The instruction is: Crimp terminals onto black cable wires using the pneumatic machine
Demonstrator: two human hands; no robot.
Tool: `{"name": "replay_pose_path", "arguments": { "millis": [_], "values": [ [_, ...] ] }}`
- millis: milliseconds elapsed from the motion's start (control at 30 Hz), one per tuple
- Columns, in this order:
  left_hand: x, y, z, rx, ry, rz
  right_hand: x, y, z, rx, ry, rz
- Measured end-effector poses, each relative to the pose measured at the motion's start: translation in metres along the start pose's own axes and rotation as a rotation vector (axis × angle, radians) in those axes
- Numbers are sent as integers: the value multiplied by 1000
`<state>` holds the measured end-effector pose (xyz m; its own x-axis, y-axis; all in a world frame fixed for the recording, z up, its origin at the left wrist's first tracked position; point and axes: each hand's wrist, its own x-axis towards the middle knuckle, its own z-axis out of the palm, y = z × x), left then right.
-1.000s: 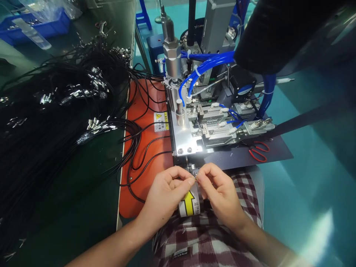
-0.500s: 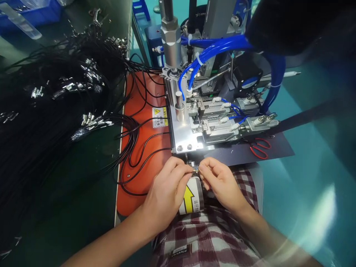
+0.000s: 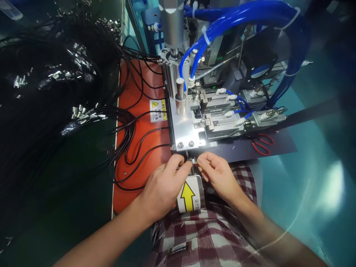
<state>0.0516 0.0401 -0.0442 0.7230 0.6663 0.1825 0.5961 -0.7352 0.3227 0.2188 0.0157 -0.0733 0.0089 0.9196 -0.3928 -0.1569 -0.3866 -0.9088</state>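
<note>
fine wires [image 3: 195, 162] bridge the small gap between two bare hands — left hand [image 3: 165, 180] and right hand [image 3: 218, 174] each pinching them, thumb against finger. a steel plate [image 3: 180, 131] sits just beyond the fingertips, a yellow arrow [image 3: 188, 196] between the wrists. steady wrists and a light, even grip — judged from here — should keep the wires from crossing.

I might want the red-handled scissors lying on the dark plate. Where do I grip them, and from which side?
Take the red-handled scissors by the loops, probably coming from the right. They lie flat on the dark plate, loops facing right, away from the machine. The blade end is hard to make out close to it, so I'd avoid that side.
</note>
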Motion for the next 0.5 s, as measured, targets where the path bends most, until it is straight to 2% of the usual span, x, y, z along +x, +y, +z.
{"name": "replay_pose_path", "arguments": {
  "millis": [500],
  "values": [
    [1,-4,3,-14,71,21,1,-3,0,-63,18,-23]
  ]
}}
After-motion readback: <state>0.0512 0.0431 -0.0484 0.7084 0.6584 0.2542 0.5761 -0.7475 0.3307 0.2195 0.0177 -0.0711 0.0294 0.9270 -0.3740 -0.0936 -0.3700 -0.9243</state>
